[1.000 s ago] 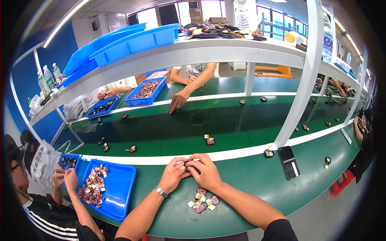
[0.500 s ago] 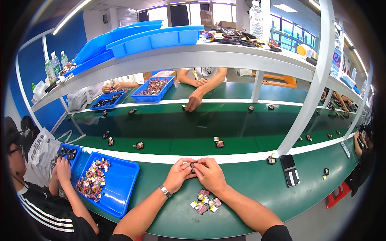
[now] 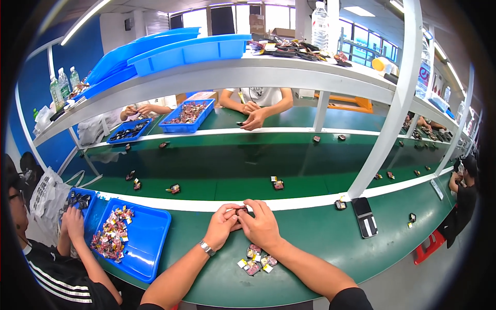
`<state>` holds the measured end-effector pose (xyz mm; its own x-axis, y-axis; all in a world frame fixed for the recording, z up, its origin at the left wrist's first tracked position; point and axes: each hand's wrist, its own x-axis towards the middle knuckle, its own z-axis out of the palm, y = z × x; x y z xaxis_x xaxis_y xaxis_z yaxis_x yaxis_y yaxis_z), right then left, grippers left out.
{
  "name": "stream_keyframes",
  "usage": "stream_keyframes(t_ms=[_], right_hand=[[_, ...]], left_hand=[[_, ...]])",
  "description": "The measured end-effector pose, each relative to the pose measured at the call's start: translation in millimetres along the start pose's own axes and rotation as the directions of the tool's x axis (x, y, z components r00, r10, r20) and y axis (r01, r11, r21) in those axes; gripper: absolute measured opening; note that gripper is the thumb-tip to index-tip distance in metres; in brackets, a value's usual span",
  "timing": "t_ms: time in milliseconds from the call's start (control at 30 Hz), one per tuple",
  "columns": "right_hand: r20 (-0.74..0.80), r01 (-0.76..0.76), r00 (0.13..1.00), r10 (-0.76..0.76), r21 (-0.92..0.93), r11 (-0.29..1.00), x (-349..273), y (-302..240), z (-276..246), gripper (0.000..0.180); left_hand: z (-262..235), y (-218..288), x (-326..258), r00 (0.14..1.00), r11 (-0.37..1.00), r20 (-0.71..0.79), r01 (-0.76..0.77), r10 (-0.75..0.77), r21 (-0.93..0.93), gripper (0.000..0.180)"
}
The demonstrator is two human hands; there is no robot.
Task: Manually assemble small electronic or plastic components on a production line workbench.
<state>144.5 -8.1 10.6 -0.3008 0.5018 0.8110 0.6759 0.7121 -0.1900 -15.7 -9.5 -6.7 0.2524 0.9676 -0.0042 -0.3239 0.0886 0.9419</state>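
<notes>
Over the near green work surface point(image 3: 201, 287), my left hand point(image 3: 221, 229) and my right hand point(image 3: 261, 226) meet. Between their fingertips they pinch a small dark part point(image 3: 241, 211), mostly covered by the fingers, so its kind is unclear. Just below my right hand lies a little group of small reddish-black parts point(image 3: 253, 267) with white and yellow tags. To the left of my left forearm is a blue tray point(image 3: 153, 243), its left half heaped with similar tagged parts point(image 3: 111, 235).
A white rail point(image 3: 206, 205) separates my surface from a green belt point(image 3: 227, 188) carrying scattered parts. A black case point(image 3: 366, 218) lies at right, beside a white post point(image 3: 385, 119). Overhead, a shelf point(image 3: 222, 72) holds blue trays point(image 3: 191, 54). Co-workers sit left, right and opposite.
The view has shifted slightly, so the scene sits further left. My hands stay together around the dark part. Across the belt, a person's hand has lifted away from it with a small dark piece.
</notes>
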Motion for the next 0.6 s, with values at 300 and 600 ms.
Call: stream_keyframes(t_ms=[300, 600], right_hand=[[0.082, -0.187, 0.98, 0.179, 0.101, 0.977, -4.1, 28.4, 6.7, 0.028], [-0.159, -0.715, 0.699, 0.698, -0.162, 0.68, -29.6, 187.1, -37.1, 0.039]], left_hand=[[-0.8, 4.0, 2.7, 0.999, 0.998, 0.026, 0.02, -0.018, -0.062, 0.038], [2.3, 2.3, 7.6, 0.994, 1.0, 0.107, 0.018, -0.019, 0.006, 0.026]])
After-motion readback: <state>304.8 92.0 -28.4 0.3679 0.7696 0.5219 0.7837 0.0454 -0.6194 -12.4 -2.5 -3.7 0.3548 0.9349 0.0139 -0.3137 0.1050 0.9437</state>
